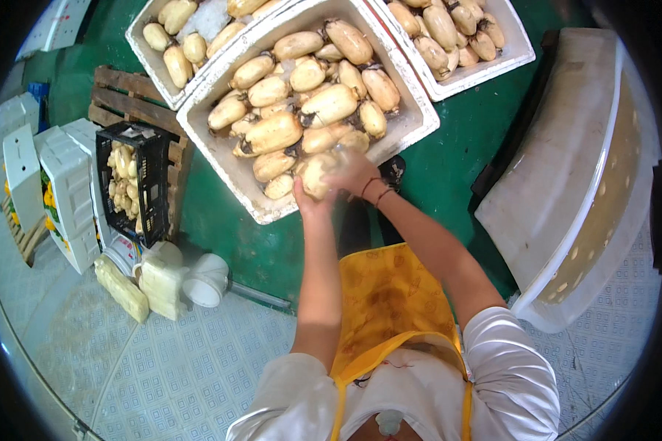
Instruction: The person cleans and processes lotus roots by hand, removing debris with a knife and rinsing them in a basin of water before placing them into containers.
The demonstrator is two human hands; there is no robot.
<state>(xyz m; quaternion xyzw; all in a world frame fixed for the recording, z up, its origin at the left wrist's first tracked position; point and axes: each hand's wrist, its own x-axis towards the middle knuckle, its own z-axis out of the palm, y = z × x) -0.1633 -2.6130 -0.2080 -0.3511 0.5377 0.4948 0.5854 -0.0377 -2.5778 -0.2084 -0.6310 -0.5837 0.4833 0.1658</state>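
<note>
Pale lotus root segments [276, 132], several with dark ends, fill the white foam box [422, 118] in front of me. Over its near edge, a lotus root [315, 175] sits between my two hands. My left hand [314, 203] grips it from the near side, thumb up along its left end. My right hand [353, 173] is blurred and lies across its right side, so that end is partly hidden. Bits of ice [289, 69] show among the roots.
Two more foam boxes of lotus roots [190, 49] [441, 33] adjoin this one. At right stands a large white tub [562, 138] with murky water and floating pieces. At left are a black crate [149, 193] on a wooden pallet [127, 88], foam boxes [69, 160] and a white bucket [207, 281].
</note>
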